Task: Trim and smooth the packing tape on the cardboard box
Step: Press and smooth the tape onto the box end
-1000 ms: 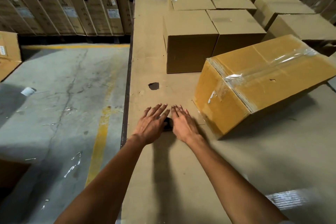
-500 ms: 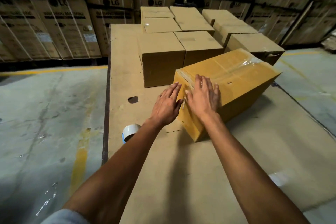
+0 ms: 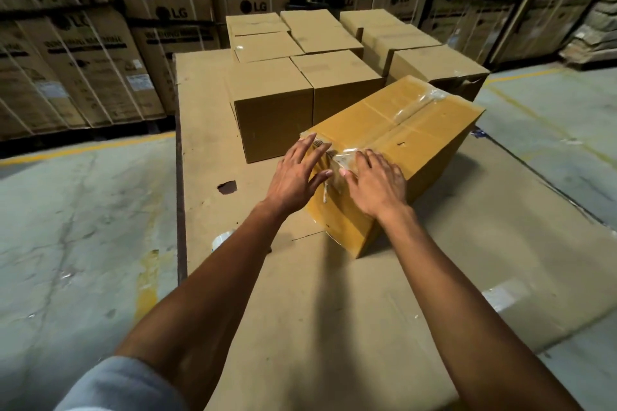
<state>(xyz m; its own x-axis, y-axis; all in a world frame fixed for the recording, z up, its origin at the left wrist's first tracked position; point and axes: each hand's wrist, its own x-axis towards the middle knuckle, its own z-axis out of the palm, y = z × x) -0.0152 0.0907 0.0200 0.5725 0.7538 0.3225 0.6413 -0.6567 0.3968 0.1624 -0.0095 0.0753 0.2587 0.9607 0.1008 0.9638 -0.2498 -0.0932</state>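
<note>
The yellow cardboard box (image 3: pixel 397 157) lies at an angle on the cardboard-covered counter (image 3: pixel 334 310), just in front of 2 plain brown boxes (image 3: pixel 300 103). Clear packing tape (image 3: pixel 410 110) runs along its top and over the near end. Both hands lie flat and spread, gripping nothing: the left hand (image 3: pixel 295 177) on the near end face, the right hand (image 3: pixel 377 182) on the top edge. A tape roll (image 3: pixel 222 238) peeks out beside the left forearm.

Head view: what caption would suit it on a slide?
Both hands pressing clear tape flat on a yellow box's near end.
</note>
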